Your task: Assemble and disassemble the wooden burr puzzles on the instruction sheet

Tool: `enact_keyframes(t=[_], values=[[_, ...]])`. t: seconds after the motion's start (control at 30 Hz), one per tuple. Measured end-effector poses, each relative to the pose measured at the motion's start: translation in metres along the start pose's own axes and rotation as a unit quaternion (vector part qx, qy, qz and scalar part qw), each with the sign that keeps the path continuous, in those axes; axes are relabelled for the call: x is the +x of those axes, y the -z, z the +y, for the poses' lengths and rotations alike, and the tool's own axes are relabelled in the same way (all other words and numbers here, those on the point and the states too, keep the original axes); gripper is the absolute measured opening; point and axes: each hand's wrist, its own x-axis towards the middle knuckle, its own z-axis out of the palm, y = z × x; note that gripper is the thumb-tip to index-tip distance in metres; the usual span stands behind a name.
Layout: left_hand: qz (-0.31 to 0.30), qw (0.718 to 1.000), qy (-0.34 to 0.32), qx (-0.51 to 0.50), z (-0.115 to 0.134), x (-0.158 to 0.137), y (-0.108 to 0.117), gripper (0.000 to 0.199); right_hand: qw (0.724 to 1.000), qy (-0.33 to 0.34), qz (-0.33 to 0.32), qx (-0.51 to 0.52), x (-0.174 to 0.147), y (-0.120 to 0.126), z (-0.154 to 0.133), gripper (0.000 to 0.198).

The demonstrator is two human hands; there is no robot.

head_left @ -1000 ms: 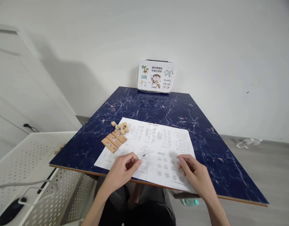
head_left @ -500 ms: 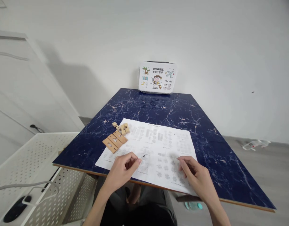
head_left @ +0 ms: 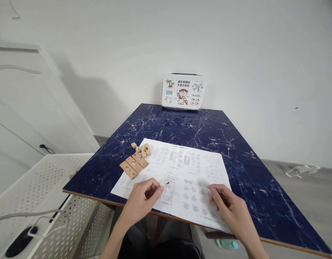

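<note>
My left hand [head_left: 143,199] rests at the near edge of a white printed sheet [head_left: 166,169], thumb and forefinger brought together in a pinch. Just past those fingertips a tiny dark piece [head_left: 167,183] shows against the paper; whether the fingers touch it I cannot tell. Over the sheet's right part, my right hand [head_left: 229,203] is curled, with thumb and forefinger closed; anything between them is too small to make out. Flat wooden number tiles [head_left: 134,164] with cut-out slots lie on the sheet's left edge. Beside them sit small wooden blocks [head_left: 145,150].
A blue marbled table [head_left: 182,126] carries everything. At its back, a white case [head_left: 183,91] with cartoon pictures stands against the wall. A white perforated shelf unit [head_left: 58,169] with cables is at the left. A clear bottle [head_left: 227,244] and plastic packaging [head_left: 302,170] lie on the floor.
The view has shifted slightly, so everything appears a little lower and to the right. Both hands keep almost the same pose over the sheet.
</note>
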Motion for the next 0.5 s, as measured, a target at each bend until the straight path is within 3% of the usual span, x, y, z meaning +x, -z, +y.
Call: enact_keyframes(t=[0.3,0.5], values=[[0.010,1.000,0.001,0.001,0.0011,-0.0038,0.0000,0.038,1.000,-0.001,0.013,0.011,0.0000,-0.0035,0.0017,0.042],[0.076,0.996,-0.039,-0.003,-0.0005,-0.0072,0.0032,0.035,1.000,0.006,0.011,0.001,0.0003,-0.0020,0.0021,0.042]])
